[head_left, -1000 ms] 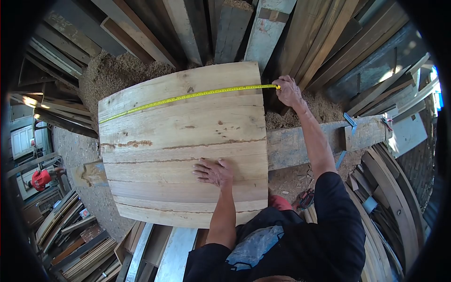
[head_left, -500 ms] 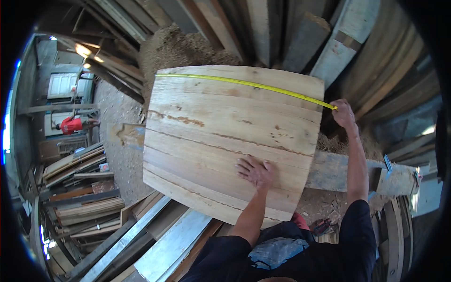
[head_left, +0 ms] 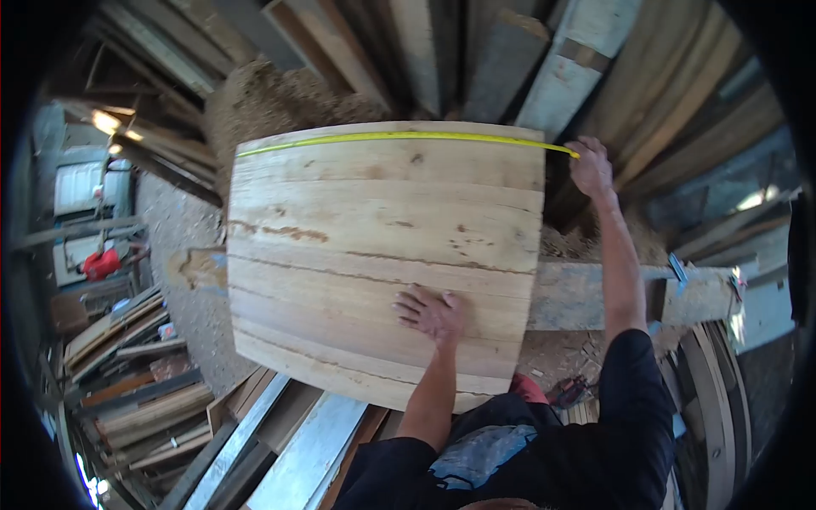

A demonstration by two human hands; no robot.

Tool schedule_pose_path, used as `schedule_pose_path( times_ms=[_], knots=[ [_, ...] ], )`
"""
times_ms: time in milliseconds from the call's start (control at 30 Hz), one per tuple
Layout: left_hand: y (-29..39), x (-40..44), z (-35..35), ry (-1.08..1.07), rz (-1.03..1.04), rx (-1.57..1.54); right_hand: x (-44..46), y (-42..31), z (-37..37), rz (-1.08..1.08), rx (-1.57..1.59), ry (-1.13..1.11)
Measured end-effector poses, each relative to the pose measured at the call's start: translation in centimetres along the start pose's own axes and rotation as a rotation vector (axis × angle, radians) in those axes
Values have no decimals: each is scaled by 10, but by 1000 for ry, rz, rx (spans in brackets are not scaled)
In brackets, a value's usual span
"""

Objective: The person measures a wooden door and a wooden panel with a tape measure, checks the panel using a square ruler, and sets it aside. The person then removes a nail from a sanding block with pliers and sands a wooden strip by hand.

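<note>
Yellow tape (head_left: 391, 135) pinched by fingers of right hand (head_left: 592, 172), already stretched leftward from them across panel (head_left: 382, 204), not yet released. Panel covered by slightly spread fingers of left hand (head_left: 432, 318).

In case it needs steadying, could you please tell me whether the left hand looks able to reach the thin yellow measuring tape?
Probably yes: the left hand rests on the broad, pale wooden panel, with nothing standing between it and the yellow measuring tape, though it would likely have to stretch.
</note>
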State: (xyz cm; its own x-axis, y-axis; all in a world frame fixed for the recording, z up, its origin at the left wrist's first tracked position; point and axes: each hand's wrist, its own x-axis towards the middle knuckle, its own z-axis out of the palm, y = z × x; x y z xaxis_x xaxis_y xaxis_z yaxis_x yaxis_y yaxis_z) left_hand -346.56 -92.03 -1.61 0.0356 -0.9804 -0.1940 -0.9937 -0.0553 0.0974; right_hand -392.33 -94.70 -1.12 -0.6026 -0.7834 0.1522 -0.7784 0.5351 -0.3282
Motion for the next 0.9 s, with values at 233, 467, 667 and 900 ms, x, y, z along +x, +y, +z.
schedule_pose_path(
  times_ms=[233,467,667,900],
  knots=[
    [-3,-1,9,36,16,25,5,1,7,83,29,-59],
    [1,0,4,-6,-7,14,7,4,15,110,37,-111],
    [-1,1,8,-22,-40,50,8,9,21,109,57,-111],
    [2,0,6,-27,-41,58,9,2,17,140,40,-107]
  ],
)
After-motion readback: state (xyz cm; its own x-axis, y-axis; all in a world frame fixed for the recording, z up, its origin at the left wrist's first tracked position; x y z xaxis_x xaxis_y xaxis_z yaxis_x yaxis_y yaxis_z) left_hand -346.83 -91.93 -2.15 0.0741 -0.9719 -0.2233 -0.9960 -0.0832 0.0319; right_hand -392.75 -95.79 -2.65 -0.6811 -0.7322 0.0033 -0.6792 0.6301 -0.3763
